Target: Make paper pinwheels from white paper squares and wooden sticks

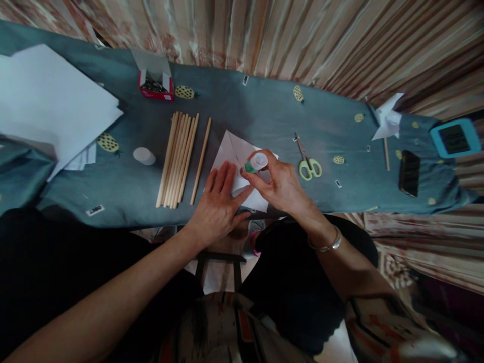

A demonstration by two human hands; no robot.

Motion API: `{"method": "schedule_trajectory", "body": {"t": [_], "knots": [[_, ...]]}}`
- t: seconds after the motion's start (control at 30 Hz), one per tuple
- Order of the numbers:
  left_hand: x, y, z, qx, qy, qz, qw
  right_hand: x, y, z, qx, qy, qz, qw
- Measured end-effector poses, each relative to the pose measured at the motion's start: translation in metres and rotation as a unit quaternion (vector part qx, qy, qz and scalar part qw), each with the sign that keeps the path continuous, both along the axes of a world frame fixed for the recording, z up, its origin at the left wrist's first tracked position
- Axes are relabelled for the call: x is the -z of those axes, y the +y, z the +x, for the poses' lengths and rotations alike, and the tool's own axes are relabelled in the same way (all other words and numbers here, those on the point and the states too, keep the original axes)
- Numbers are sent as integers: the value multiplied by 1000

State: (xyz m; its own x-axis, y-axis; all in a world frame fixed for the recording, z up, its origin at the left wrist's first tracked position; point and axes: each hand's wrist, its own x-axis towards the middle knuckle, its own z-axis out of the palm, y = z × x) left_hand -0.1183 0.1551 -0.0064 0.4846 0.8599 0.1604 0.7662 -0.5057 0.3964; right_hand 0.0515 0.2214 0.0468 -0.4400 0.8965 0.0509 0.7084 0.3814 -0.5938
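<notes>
A square of white paper (227,151) with a crease and cut lines lies in front of me at the table's near side. My left hand (219,201) rests flat on its left part, fingers spread. In my right hand (282,184) is a glue stick (257,162), gripped between thumb and fingers and tilted over the middle of the paper. Its lower end is hidden, so I cannot tell whether it touches the sheet. A white cap (144,156) stands off to the left. Green-handled scissors (310,169) lie to the right of my right hand, blades half hidden in shade.
Several wooden sticks (177,161) lie left of the paper, with a single stick (200,161) beside them. Behind them stands an opened red box (156,91). White sheets (56,96) cover the far left. A paper pinwheel (387,121), phone (409,173) and blue-framed device (456,138) are at right.
</notes>
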Motion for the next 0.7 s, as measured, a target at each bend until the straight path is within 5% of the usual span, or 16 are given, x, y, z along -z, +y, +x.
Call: {"method": "schedule_trajectory", "body": {"t": [0.43, 0.7], "knots": [[-1, 0, 0, -4, 8, 1, 1000, -5, 6, 15, 17, 8, -22, 1000], [1, 1, -2, 0, 7, 6, 1000, 3, 30, 45, 149, 269, -68, 949]]}}
